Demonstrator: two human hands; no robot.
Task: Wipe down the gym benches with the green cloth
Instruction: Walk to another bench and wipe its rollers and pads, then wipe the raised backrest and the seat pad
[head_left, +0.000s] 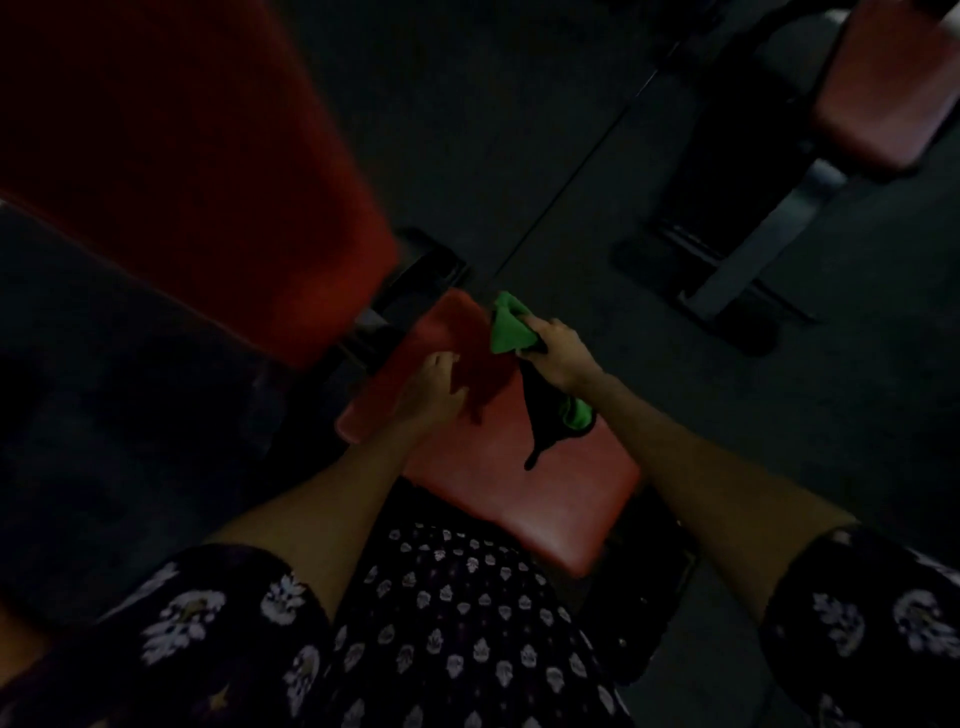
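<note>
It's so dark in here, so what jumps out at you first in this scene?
The bright green cloth stands out most, bunched in the right hand at the far edge of the red padded bench seat in the middle. The left hand rests on that seat beside it. A large dark red back pad fills the upper left, and another red bench sits at the top right.
</note>
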